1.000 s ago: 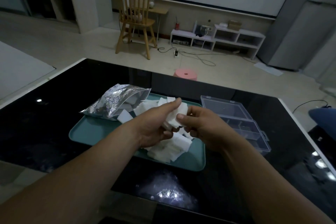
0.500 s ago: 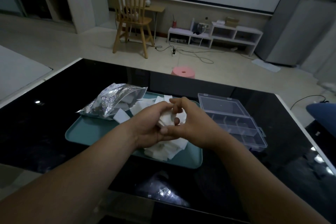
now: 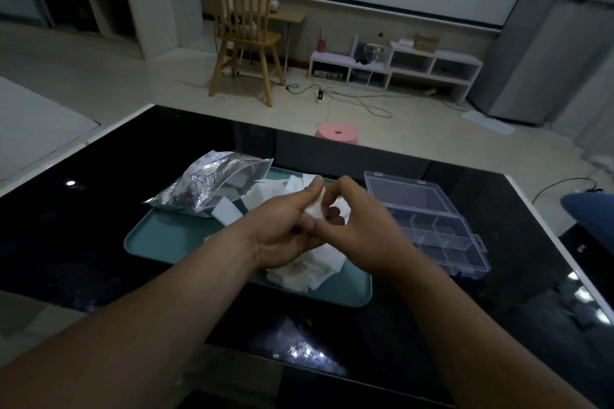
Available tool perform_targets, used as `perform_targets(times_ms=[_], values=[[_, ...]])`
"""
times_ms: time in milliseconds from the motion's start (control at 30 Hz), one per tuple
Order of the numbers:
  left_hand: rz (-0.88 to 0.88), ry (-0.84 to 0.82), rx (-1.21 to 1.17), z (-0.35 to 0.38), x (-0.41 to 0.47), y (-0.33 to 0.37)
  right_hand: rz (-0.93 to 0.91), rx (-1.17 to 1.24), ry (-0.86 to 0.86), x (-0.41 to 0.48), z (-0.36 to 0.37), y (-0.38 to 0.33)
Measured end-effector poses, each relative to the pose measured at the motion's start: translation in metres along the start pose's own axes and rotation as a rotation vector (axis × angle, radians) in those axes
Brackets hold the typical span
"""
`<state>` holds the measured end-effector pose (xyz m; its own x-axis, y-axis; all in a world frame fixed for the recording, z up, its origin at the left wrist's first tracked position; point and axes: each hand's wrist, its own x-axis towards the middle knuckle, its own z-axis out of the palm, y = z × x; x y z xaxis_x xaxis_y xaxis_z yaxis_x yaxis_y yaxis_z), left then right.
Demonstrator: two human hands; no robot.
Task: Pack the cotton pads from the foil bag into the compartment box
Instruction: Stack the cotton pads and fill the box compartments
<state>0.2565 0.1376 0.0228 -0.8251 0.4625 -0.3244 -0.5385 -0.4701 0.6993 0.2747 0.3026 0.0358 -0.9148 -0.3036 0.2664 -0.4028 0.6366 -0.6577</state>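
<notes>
Pinching a small wad of cotton pads (image 3: 315,209) between them, the left hand (image 3: 282,229) and right hand (image 3: 365,232) meet, fingers curled, above the teal tray (image 3: 166,242). The open compartment box (image 3: 435,232) lies to the right, beside the tray (right hand nearer), its long axis running away from the person; the carry likely goes rightward.

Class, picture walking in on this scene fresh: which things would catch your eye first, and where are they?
First, the left hand and right hand together above the teal tray at the middle of the black table, both pinching a white cotton pad. Then the shiny foil bag lying on the tray's far left corner, and the clear compartment box lying open on the table right of the tray.
</notes>
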Motion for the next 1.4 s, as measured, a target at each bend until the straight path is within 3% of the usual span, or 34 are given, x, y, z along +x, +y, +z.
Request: perform_targets(times_ms=[400,667,833,1033,1400], values=[[0.118,0.006,-0.03,0.002,-0.005,0.005,0.11,0.271,0.046,0.003,0.0,0.008],[0.181,0.141,0.188,0.007,0.001,-0.002,0.073,-0.018,0.169,0.004,0.009,0.016],[0.223,0.133,0.197,0.006,0.004,-0.003,0.038,-0.051,0.208,0.004,0.01,0.015],[0.107,0.057,0.177,0.005,-0.002,0.001,-0.11,-0.11,-0.01,0.002,0.005,0.009],[-0.042,0.024,0.071,0.0,0.004,0.0,-0.098,0.005,-0.028,0.003,0.005,0.009]])
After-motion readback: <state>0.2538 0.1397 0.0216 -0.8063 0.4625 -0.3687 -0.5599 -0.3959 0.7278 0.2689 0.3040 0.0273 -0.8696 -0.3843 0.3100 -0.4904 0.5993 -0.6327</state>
